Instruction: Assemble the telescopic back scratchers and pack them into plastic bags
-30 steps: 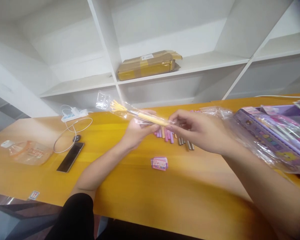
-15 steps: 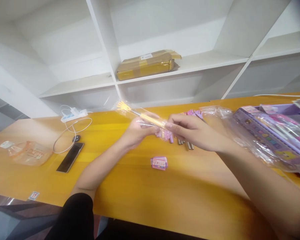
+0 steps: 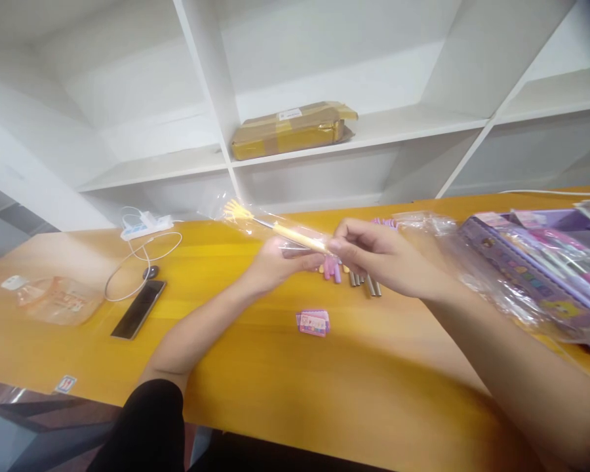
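While right hand pinches yellow stick by its end beyond the cards, and left hand grips its clear bag, bagging seems underway, next wanting steady tension.

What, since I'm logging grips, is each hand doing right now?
Left hand: against the bagged yellow back scratcher; fingers partly hidden, so its grip cannot be told.
Right hand: closed, pinching the back scratcher's near end.
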`<state>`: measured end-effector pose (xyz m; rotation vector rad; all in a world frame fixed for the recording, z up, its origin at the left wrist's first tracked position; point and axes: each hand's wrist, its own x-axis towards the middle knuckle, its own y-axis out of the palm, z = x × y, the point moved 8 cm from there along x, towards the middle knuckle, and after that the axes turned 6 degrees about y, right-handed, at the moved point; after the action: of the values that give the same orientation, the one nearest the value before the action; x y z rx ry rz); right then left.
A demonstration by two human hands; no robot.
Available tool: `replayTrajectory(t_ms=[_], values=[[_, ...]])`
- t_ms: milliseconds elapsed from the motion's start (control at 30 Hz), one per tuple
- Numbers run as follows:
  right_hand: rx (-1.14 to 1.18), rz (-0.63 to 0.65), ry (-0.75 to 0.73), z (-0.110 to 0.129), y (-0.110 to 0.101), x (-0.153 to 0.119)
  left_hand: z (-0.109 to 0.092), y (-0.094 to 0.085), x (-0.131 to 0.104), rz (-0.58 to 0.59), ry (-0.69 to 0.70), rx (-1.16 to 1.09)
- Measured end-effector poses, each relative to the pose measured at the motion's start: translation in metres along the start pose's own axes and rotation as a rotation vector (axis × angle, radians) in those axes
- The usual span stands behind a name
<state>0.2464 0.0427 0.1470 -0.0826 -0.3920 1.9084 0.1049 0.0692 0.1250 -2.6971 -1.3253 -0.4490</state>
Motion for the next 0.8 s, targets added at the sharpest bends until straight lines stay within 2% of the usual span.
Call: replayTrajectory(t_ms=[133,233,333,433,667,800], values=[[-0.008,0.007,-0.026,0.005,-0.004,-0.001,-0.003,-0.001,0.001,0.009,0.002,0.043],[-0.065,0.028,0.009,-0.001,-0.004,-0.002,-0.007,0.000,0.001,0.060,0.000,0.055],[-0.131,0.102,0.039,-0.007,0.003,-0.002,-0.007,0.001,-0.001,0.130,-0.031,0.081],[-0.152,0.158,-0.013,-0.005,0.010,-0.001,-0.007,0.001,-0.003,0.161,-0.047,0.096],[-0.269,-0.007,-0.213,0.004,0.006,0.000,0.000,-0.006,0.001,0.058,0.012,0.005],[-0.286,0.049,-0.290,0.007,0.014,0.000,-0.001,-0.005,-0.001,0.049,0.029,0.050]])
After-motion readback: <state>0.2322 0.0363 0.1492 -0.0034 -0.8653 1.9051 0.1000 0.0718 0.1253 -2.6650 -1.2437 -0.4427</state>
